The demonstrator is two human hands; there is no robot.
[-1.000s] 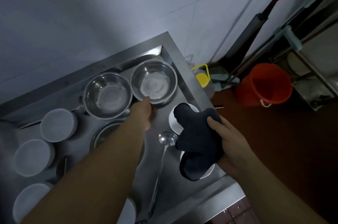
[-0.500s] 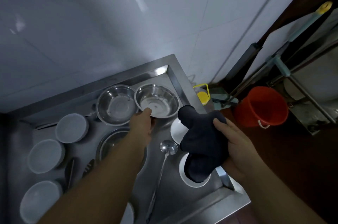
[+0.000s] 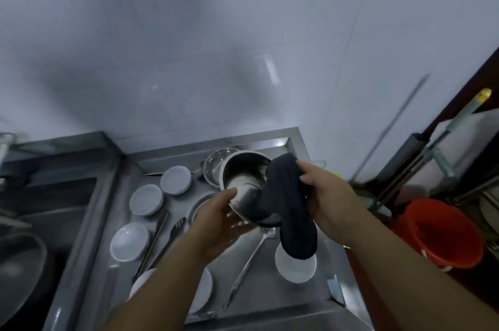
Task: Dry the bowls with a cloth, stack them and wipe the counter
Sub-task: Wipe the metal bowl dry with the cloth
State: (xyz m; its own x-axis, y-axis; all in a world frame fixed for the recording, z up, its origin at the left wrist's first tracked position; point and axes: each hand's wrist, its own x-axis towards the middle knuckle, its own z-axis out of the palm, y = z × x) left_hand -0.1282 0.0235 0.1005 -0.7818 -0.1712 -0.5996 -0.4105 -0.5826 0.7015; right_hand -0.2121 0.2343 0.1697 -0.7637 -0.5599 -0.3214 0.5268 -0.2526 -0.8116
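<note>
Two hands meet over the steel table (image 3: pixel 270 301), one steel bowl (image 3: pixel 244 182) between them. The left hand (image 3: pixel 218 218) grips the bowl's near rim, thumb over the edge and fingers curled beneath, holding it tilted up off the table with its inside toward the camera. The right hand (image 3: pixel 328 202) is clamped on a dark cloth (image 3: pixel 290 203), which is pressed against the right side of the bowl and over its rim; the loose end of the cloth hangs down in front of a white dish (image 3: pixel 295 267) near the table's right edge.

A second steel bowl (image 3: pixel 214 166) sits on the table just behind the held one, by the back corner. A third steel bowl (image 3: pixel 198 207) shows only as a sliver of rim under the left hand. White dishes lie in a loose line down the left part of the table: one (image 3: pixel 176 179) at the back, another (image 3: pixel 146 199) next to it, a third (image 3: pixel 130 241) nearer. A ladle (image 3: pixel 249 260) lies below the hands, its handle running toward the front edge, and tongs (image 3: pixel 164 241) lie beside the white dishes. On the floor to the right stands a red bucket (image 3: pixel 442 236).
</note>
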